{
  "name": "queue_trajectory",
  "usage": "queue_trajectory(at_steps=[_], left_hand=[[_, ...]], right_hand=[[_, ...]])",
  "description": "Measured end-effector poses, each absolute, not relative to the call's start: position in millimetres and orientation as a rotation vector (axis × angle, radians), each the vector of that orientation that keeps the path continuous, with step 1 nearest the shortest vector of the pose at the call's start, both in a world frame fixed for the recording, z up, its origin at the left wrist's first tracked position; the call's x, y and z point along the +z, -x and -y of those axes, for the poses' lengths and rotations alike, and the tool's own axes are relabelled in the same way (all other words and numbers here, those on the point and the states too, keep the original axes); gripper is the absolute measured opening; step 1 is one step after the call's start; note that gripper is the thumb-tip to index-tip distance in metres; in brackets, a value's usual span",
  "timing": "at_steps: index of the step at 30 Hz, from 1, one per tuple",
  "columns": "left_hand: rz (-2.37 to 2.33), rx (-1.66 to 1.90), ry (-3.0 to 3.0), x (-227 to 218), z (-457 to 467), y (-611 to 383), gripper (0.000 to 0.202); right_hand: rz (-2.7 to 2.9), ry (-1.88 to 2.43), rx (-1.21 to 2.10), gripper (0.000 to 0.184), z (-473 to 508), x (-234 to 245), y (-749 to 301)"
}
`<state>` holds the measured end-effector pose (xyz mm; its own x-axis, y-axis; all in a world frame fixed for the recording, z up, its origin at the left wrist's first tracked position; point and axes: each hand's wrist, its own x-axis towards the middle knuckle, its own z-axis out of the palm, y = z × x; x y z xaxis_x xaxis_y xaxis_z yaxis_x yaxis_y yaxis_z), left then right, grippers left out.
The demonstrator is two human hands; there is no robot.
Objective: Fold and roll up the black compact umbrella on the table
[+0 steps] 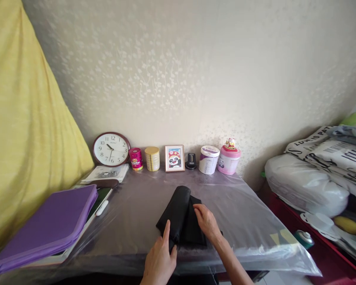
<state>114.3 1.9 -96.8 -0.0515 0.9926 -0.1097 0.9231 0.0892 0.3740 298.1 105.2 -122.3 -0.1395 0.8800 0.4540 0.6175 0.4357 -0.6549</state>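
A black folded piece of thin fabric (178, 211) lies on the plastic-covered table, with a rounded, rolled part on the left and a flatter flap on the right. At its near end is my left hand (161, 257), index finger stretched along the fabric and thumb at the lower edge, gripping it between them. The other fingers of that hand are mostly hidden. My right hand (207, 222) has its fingers curled at the right flap and pinches its edge. How the fabric is folded underneath cannot be seen.
A purple folder (50, 223) and a white marker-like object (102, 208) lie left. Along the wall stand a clock (112, 149), several tins, and a framed panda picture (175, 158). Plastic sheeting (249, 225) overhangs the near edge. Right of the table are stuffed bags (307, 184).
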Motion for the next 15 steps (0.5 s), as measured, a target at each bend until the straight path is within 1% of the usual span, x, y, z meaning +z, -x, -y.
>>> queue_trajectory(at_steps=[4, 6, 10, 15], left_hand=[[-1.961, 0.42, -1.835, -104.2, -7.6, -110.4, 0.074], [-1.959, 0.423, -1.832, -106.6, -9.1, -109.9, 0.074], [-1.988, 0.343, -1.838, -103.6, -9.8, -110.8, 0.072], [-2.018, 0.181, -1.879, -97.1, -8.1, -109.9, 0.066]], right_hand=[[1.99, 1.023, 0.285, 0.027, -91.3, -113.8, -264.7], [2.081, 0.933, 0.223, 0.027, -89.6, -110.0, -252.9], [2.232, 0.935, 0.152, 0.026, -103.2, -104.9, -241.0], [2.306, 0.968, 0.133, 0.014, -125.6, -101.0, -232.2]])
